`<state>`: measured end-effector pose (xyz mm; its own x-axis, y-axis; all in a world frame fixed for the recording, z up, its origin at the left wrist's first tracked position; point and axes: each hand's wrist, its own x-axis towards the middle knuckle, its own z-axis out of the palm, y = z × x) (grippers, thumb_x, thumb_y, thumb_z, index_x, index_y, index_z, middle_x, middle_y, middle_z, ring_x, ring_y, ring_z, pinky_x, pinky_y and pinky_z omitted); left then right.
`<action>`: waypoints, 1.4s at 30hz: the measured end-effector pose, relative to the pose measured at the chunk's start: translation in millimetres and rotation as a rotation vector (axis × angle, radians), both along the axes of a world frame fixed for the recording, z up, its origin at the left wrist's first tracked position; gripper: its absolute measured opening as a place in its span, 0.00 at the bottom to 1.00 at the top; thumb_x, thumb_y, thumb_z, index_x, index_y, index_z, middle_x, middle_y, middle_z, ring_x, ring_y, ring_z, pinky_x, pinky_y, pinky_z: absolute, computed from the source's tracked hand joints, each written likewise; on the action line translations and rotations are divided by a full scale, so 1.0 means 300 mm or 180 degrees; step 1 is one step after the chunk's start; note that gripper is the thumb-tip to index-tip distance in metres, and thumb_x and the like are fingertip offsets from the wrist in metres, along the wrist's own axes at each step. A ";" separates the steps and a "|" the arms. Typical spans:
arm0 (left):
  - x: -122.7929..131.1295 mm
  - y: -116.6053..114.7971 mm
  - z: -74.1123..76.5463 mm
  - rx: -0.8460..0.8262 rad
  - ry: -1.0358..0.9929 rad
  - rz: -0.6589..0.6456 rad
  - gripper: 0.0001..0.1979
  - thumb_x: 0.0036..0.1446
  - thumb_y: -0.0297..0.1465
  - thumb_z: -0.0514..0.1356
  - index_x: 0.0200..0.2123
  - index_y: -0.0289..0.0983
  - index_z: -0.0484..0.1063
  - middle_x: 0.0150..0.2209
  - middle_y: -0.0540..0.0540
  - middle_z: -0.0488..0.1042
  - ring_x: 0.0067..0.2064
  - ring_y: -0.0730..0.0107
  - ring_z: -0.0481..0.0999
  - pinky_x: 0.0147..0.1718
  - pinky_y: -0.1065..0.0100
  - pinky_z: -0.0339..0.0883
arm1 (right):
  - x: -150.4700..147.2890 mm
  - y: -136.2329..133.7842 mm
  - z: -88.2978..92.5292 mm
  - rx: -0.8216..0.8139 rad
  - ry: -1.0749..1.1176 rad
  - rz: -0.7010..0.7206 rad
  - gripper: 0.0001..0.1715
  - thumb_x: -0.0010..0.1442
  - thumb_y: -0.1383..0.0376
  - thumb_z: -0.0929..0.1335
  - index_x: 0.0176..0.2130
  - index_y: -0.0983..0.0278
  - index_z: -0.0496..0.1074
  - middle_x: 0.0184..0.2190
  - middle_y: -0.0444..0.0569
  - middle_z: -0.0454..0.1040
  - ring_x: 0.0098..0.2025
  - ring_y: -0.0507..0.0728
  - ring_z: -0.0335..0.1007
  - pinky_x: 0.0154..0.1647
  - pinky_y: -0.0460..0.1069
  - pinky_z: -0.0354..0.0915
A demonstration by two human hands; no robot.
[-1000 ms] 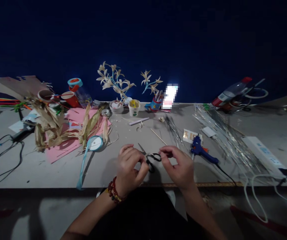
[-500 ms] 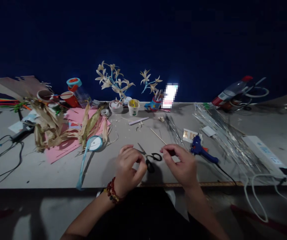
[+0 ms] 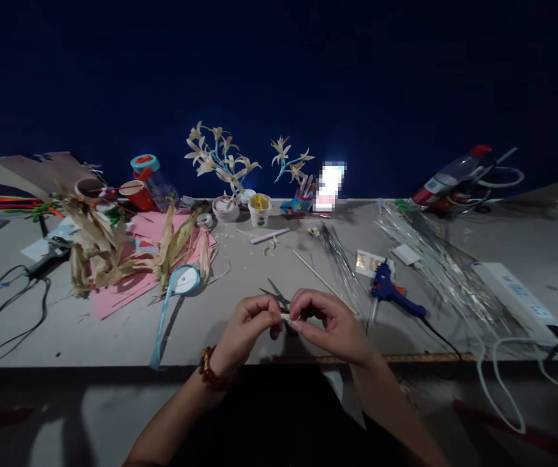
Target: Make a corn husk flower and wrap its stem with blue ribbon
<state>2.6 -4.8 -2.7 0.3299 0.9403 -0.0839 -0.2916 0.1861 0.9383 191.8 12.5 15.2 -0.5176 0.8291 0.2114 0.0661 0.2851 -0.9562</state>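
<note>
My left hand [image 3: 248, 324], with a bead bracelet on its wrist, and my right hand [image 3: 330, 322] meet over the table's near edge. Both pinch a small pale piece [image 3: 286, 316] between their fingertips; I cannot make out what it is. Black-handled scissors [image 3: 277, 298] lie on the table just behind the hands, their handles hidden by my fingers. A thin wooden stick [image 3: 318, 277] lies slanted behind my right hand.
A blue glue gun [image 3: 391, 293] lies to the right, beside clear plastic sleeves [image 3: 434, 266] and a white power strip [image 3: 514, 293]. Left are dried husks [image 3: 108, 250] on pink paper [image 3: 118, 288], a blue ribbon roll [image 3: 184, 279] and black cables [image 3: 6, 305]. Husk flowers [image 3: 220, 159] and cups stand behind.
My hands have drawn together from either side of the scissors; the right hand moved left. Both now pinch one small pale piece, and the scissors' handles are covered.
</note>
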 end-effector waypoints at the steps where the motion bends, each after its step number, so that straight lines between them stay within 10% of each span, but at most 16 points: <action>1: 0.000 0.003 -0.004 -0.0160 -0.0145 -0.0098 0.09 0.53 0.29 0.59 0.22 0.36 0.68 0.21 0.51 0.69 0.24 0.73 0.65 0.28 0.70 0.60 | 0.000 0.000 -0.006 -0.0291 0.0080 0.0013 0.03 0.60 0.66 0.71 0.35 0.64 0.74 0.30 0.46 0.74 0.32 0.52 0.71 0.33 0.47 0.68; 7: -0.006 0.004 0.000 0.0246 0.0297 0.0163 0.06 0.58 0.28 0.56 0.30 0.36 0.72 0.27 0.48 0.71 0.32 0.67 0.70 0.36 0.66 0.62 | -0.026 -0.012 -0.042 -0.1985 0.0923 -0.0240 0.14 0.58 0.56 0.74 0.32 0.65 0.77 0.24 0.45 0.77 0.20 0.48 0.68 0.22 0.42 0.65; 14: -0.018 -0.010 0.000 0.1104 0.0790 0.0445 0.04 0.60 0.30 0.62 0.32 0.37 0.72 0.32 0.47 0.73 0.38 0.65 0.71 0.43 0.65 0.62 | -0.060 -0.016 -0.040 -0.2475 0.1123 -0.0430 0.17 0.55 0.54 0.75 0.31 0.66 0.77 0.20 0.44 0.76 0.15 0.45 0.61 0.17 0.40 0.60; 20: -0.003 -0.010 -0.012 -0.0287 -0.0495 0.0247 0.06 0.56 0.31 0.66 0.29 0.35 0.72 0.27 0.50 0.70 0.30 0.72 0.68 0.34 0.70 0.61 | -0.039 -0.057 -0.043 -0.0611 0.0540 -0.0821 0.17 0.62 0.64 0.70 0.51 0.60 0.73 0.38 0.48 0.77 0.31 0.51 0.72 0.32 0.46 0.70; 25: 0.006 -0.009 -0.003 -0.0424 -0.0654 0.0111 0.07 0.56 0.30 0.63 0.28 0.35 0.72 0.26 0.50 0.70 0.29 0.71 0.68 0.36 0.68 0.62 | -0.047 -0.067 -0.030 0.0913 -0.0087 -0.0935 0.13 0.61 0.73 0.68 0.44 0.58 0.72 0.38 0.47 0.77 0.38 0.54 0.75 0.40 0.48 0.72; 34: -0.015 -0.048 0.021 0.2740 0.2226 0.1161 0.14 0.54 0.26 0.62 0.45 0.40 0.71 0.38 0.46 0.77 0.42 0.59 0.75 0.61 0.44 0.52 | -0.061 -0.058 -0.031 0.2136 -0.0841 -0.1395 0.13 0.59 0.75 0.68 0.42 0.60 0.74 0.34 0.49 0.80 0.38 0.58 0.78 0.41 0.51 0.73; 42: 0.012 -0.031 0.021 0.3090 0.2798 0.1470 0.11 0.54 0.20 0.59 0.38 0.41 0.70 0.32 0.50 0.78 0.35 0.65 0.76 0.60 0.45 0.56 | -0.079 -0.060 -0.018 0.2329 -0.1103 -0.1456 0.10 0.58 0.75 0.68 0.39 0.62 0.73 0.32 0.51 0.80 0.35 0.58 0.78 0.38 0.52 0.73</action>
<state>6.1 -14.0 3.7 0.1568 0.7494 0.6432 0.5996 -0.5898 0.5409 168.2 -5.5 9.7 -0.3053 0.6893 0.6570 0.5691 0.6852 -0.4545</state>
